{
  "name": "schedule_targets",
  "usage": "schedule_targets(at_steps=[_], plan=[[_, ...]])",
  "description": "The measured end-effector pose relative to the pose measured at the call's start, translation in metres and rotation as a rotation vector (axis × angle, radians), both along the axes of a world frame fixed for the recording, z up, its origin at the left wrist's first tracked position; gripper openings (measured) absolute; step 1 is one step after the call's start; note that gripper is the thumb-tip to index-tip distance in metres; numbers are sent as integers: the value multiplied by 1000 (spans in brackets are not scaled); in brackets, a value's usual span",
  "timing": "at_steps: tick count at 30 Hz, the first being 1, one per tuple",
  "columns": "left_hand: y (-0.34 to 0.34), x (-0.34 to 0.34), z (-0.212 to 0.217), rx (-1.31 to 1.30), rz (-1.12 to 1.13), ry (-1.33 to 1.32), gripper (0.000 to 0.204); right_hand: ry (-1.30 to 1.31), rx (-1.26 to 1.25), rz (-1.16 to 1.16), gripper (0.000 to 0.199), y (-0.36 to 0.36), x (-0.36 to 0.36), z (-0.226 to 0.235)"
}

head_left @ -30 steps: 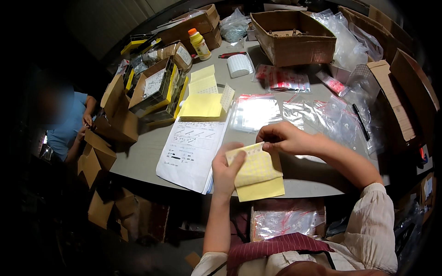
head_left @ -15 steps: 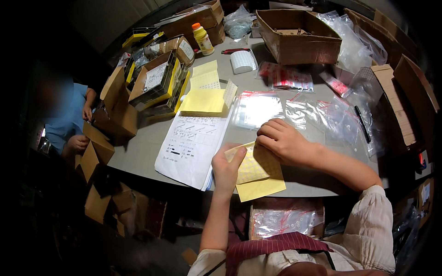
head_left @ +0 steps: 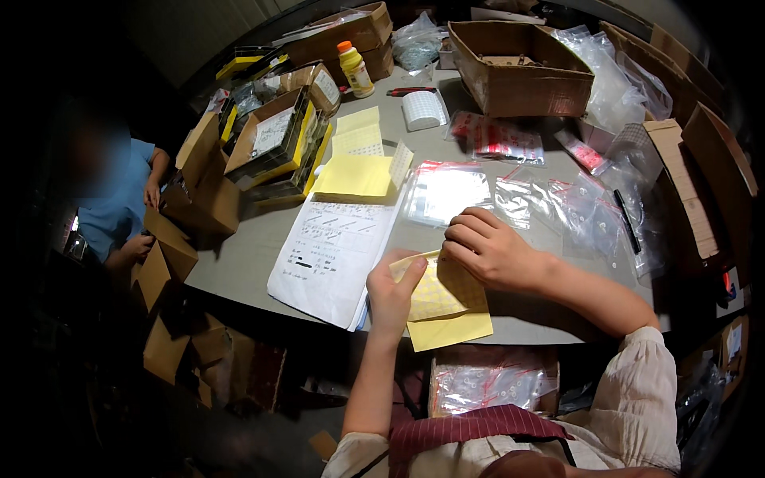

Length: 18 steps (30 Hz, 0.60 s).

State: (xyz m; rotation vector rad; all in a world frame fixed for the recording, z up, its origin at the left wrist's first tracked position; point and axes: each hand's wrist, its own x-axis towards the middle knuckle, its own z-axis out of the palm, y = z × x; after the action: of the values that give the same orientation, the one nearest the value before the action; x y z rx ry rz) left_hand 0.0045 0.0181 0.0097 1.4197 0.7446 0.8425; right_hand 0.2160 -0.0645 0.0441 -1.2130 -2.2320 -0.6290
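I sat at a grey table [head_left: 239, 263] crowded with packing stuff, the room around it dark. A big open box [head_left: 518, 68] stood at the far side, with an orange-capped bottle [head_left: 355, 69] and a white roll [head_left: 423, 110] to its left. Clear zip bags [head_left: 558, 203] were spread across the right half, and yellow-edged cartons [head_left: 271, 143] were stacked on the left. A white form [head_left: 331, 251] lay before me, with a pile of yellow papers [head_left: 355, 163] beyond it. Another person in a blue shirt [head_left: 111, 199] sat at the table's left end among folded cardboard.

My left hand [head_left: 392, 295] came up from below the near edge, forearm nearly vertical, thumb pointing up and right across the corner of the yellow sheet [head_left: 446, 307], which it pinched at the left side. My right hand [head_left: 486, 251] reached in from the right, palm down, fingers curled with their tips pressed on the sheet's upper left part; I cannot tell whether it gripped anything.

The sheet lay at the near edge, partly overhanging it, just right of the form. Its long axis ran from upper left to lower right, and a plainer yellow layer stuck out below towards me.
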Motion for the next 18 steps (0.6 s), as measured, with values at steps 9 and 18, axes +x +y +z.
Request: schedule_targets(at_steps=[9,18], plan=[[-2,1,0,27,62,7,18,422,-339,-140,25,15,37,-9],[-4,4,1,33,10,57,16,341,-863,-499,21,12,94,35]])
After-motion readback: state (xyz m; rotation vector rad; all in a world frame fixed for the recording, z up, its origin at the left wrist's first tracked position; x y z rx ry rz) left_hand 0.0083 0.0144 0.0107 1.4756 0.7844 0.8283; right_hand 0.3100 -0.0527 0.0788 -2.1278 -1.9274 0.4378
